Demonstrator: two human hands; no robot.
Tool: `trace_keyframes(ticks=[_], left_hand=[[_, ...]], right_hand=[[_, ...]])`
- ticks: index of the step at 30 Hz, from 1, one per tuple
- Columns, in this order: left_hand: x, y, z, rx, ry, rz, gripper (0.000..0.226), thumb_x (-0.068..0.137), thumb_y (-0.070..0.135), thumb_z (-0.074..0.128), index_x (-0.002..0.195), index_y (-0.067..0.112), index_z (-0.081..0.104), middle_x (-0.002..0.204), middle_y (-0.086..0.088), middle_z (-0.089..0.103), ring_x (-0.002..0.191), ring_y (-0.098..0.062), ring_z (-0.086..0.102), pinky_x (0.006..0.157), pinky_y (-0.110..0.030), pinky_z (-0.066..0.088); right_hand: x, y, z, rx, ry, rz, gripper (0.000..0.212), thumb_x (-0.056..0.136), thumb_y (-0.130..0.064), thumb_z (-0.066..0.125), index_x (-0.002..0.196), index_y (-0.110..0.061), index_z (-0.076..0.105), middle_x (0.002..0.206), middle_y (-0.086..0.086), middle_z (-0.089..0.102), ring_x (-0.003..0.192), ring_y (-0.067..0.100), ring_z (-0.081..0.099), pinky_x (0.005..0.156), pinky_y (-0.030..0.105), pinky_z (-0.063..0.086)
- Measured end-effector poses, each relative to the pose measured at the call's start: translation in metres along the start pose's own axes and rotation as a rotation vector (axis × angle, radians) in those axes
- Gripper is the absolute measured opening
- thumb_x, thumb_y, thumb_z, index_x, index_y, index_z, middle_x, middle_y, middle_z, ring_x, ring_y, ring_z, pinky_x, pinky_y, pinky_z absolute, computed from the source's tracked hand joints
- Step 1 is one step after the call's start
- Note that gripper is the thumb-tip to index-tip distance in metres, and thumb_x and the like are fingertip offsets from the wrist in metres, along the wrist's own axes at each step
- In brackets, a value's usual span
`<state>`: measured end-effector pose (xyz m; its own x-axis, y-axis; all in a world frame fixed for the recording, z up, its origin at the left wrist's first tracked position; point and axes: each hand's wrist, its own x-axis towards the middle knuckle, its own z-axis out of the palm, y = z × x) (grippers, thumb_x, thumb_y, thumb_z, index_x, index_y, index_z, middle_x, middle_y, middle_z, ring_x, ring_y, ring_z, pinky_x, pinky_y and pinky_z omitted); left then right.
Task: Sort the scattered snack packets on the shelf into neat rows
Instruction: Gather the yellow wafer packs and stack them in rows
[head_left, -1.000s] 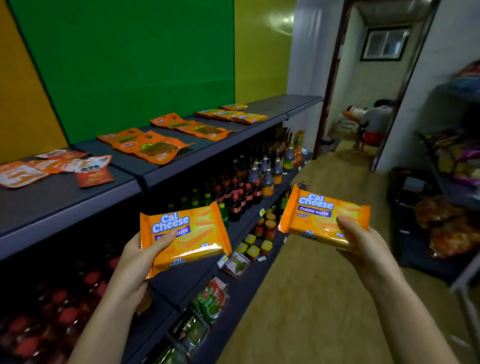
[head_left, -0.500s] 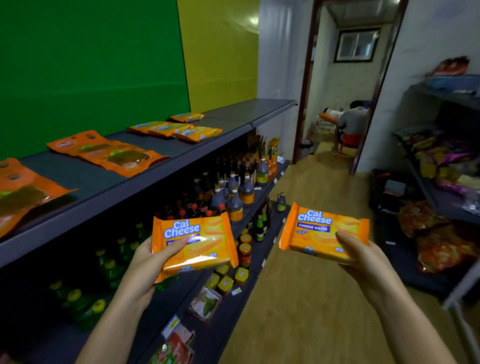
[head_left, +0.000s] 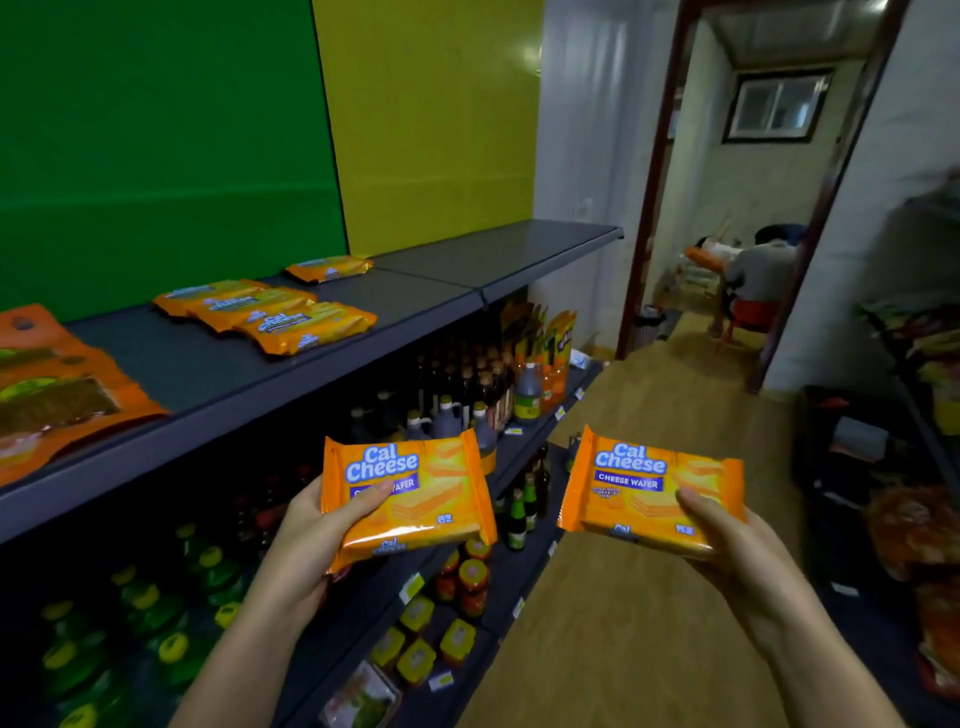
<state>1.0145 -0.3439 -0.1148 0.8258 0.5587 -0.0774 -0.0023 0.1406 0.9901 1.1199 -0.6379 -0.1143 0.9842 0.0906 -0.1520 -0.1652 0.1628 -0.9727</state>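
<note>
Left hand (head_left: 311, 540) gripping 1 wafer packet (head_left: 421, 499), right hand (head_left: 727, 540) gripping another packet (head_left: 639, 493), 4 matching packets (head_left: 306, 325) on top shelf (head_left: 493, 254)

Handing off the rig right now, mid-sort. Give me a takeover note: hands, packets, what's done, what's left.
Left hand grips one Cal Cheese packet; right hand grips a second packet, both held in front of the shelving.
Top shelf: three overlapping packets, a lone packet behind them, orange pouches further left.
Done: nothing in a neat row.
Left: shelve both held packets, line up the rest.
</note>
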Motion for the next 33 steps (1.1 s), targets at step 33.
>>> trace_keyframes(ticks=[33], left_hand=[[0.330,0.125,0.112,0.049,0.651,0.147,0.032,0.077,0.015,0.072,0.104,0.006,0.058,0.097,-0.012,0.064,0.059,-0.012,0.059,0.041,-0.013,0.049]], right_hand=[[0.404,-0.152,0.203,-0.007,-0.754,-0.074,0.005,0.089,-0.018,0.057,0.084,-0.019,0.059,0.080,-0.003,0.064,0.070,0.008,0.059,0.065,0.024,0.047]])
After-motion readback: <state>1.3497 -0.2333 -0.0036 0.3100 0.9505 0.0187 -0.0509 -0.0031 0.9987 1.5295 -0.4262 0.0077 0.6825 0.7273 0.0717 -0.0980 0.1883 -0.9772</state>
